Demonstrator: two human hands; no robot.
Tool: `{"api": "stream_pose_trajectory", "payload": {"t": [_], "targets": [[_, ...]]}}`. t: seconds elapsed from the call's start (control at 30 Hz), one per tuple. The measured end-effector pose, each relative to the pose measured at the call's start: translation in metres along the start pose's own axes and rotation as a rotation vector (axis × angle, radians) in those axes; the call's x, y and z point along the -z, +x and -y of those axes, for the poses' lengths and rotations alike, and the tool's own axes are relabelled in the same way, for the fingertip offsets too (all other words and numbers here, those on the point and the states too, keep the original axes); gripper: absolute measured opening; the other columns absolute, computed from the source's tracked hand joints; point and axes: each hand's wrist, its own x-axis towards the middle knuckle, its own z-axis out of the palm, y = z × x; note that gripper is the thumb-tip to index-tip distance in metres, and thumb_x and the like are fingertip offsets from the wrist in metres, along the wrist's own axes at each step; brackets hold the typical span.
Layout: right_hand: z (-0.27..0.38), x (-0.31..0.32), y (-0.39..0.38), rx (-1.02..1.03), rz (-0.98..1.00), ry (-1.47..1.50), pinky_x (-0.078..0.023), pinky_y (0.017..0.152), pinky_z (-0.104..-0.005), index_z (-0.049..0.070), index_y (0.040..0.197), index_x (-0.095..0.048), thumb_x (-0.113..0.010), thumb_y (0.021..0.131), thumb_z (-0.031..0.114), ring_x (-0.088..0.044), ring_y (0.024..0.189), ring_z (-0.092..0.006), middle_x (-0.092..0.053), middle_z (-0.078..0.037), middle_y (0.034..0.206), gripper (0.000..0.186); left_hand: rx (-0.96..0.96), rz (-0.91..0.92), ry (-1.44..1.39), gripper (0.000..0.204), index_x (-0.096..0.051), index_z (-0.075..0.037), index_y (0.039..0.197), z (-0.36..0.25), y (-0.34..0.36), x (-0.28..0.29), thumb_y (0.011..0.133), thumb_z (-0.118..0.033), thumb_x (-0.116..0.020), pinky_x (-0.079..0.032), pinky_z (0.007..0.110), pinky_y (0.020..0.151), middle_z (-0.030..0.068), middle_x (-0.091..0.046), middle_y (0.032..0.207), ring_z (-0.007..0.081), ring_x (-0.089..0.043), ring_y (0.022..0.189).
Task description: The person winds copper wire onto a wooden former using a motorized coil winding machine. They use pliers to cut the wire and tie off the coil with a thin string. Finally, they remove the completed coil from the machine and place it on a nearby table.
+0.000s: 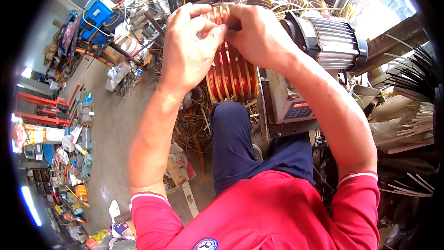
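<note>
A coil winding former [232, 81] with yellow ribs and red wire wound between them stands upright before me, above my knee. My left hand [187, 48] is over its upper left side, fingers bent and the thumb reaching toward my right hand. Closed in a pinch, my right hand [259, 37] is over the upper right side of the former. The thumb and fingertips of both hands meet near the middle of the red windings. Whatever lies between the fingertips is hidden or too thin to name.
Right of the former stands a finned electric motor [334, 41] above a box with a control panel [298, 111]. Wire scraps [194, 125] litter the floor below. A blue machine [99, 21] stands at the far left, with a red metal frame [44, 109] nearer. Dark rods [414, 74] bristle at the right.
</note>
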Motion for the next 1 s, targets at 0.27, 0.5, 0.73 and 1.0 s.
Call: {"api": "stream_pose_trajectory", "payload": {"t": [0.27,0.5,0.73,1.0], "targets": [[-0.001,-0.004,-0.005,-0.017,-0.048,0.016,-0.055,0.071,-0.0395,-0.003,0.090,-0.068,-0.073,0.085,0.016,-0.070,0.077,-0.0319,-0.071,-0.020,0.081,0.021,0.005,0.006,-0.011,0.016,-0.076,-0.003,0.095,0.025,-0.009,-0.015,0.089,-0.017,-0.072,-0.045,0.041,0.102,0.0137,-0.064,0.123,0.0305,-0.058,0.117],[-0.019,-0.006,0.001,0.204,-0.136,-0.223,-0.052,0.076,-0.0412,0.001,0.084,-0.063,-0.068,0.081,0.008,-0.066,0.086,-0.0339,-0.065,-0.015,0.087,0.009,0.095,0.005,-0.142,0.012,-0.074,0.000,0.089,0.010,-0.018,-0.015,0.086,-0.009,-0.067,-0.035,0.046,0.114,0.0142,-0.060,0.132,0.0389,-0.046,0.134],[-0.029,0.000,0.008,0.269,-0.114,-0.264,-0.052,0.084,-0.0450,0.003,0.094,-0.066,-0.070,0.085,0.018,-0.064,0.096,-0.0355,-0.065,-0.014,0.092,0.017,0.028,0.159,-0.109,0.022,-0.076,-0.001,0.094,0.019,-0.010,-0.006,0.094,-0.020,-0.065,-0.032,0.045,0.116,0.0134,-0.055,0.141,0.0353,-0.043,0.137],[-0.003,-0.011,-0.014,0.332,-0.084,-0.260,-0.052,0.087,-0.0451,0.004,0.093,-0.067,-0.070,0.083,0.019,-0.066,0.097,-0.0355,-0.068,-0.015,0.095,0.018,-0.157,0.185,0.040,0.015,-0.075,-0.008,0.103,0.037,0.014,-0.012,0.090,-0.013,-0.068,-0.037,0.045,0.114,0.0122,-0.056,0.138,0.0358,-0.047,0.133]]}}
